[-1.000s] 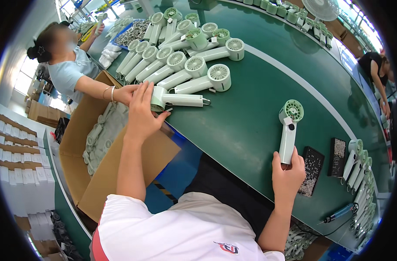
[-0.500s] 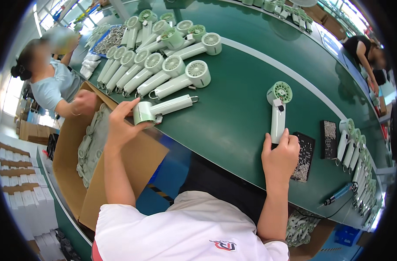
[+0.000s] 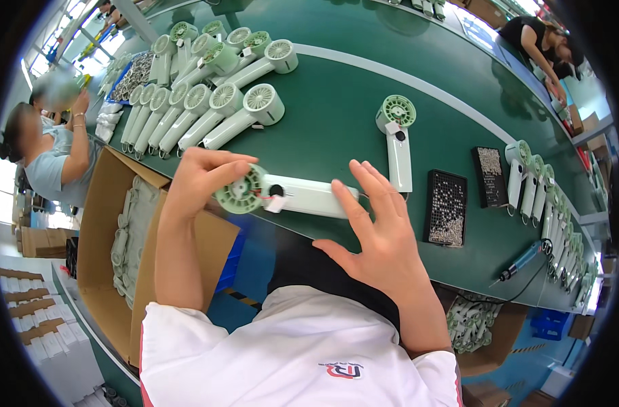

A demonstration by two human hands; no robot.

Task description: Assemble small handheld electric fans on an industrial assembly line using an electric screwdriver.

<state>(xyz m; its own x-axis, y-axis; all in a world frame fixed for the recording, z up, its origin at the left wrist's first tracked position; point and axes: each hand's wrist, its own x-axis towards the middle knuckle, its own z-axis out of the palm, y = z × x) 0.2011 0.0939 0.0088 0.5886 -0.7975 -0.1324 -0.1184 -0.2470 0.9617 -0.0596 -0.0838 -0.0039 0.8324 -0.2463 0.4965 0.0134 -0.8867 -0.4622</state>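
Note:
My left hand [image 3: 199, 182] is closed on the round head of a pale green handheld fan [image 3: 308, 197], near the table's front edge. The fan lies crosswise, handle to the right, showing its slotted green head, a round black part, a small white tab and red wire. Over the handle's far end spreads my right hand [image 3: 384, 241], fingers apart; whether a fingertip touches the handle I cannot tell. Farther right, a second handheld fan [image 3: 399, 161] lies on the green table with its head away from me.
Rows of handheld fans [image 3: 208, 102] lie at the back left, more [image 3: 550, 197] at the right. Black trays [image 3: 446, 203] of small metal parts and an electric screwdriver [image 3: 523, 259] are on the right. A cardboard box [image 3: 143, 298] stands front left. Co-workers are at far left and far right.
My left hand has turned its fan over, and the slotted side now shows. My right hand has let go of the other fan and moved left to the held fan's handle.

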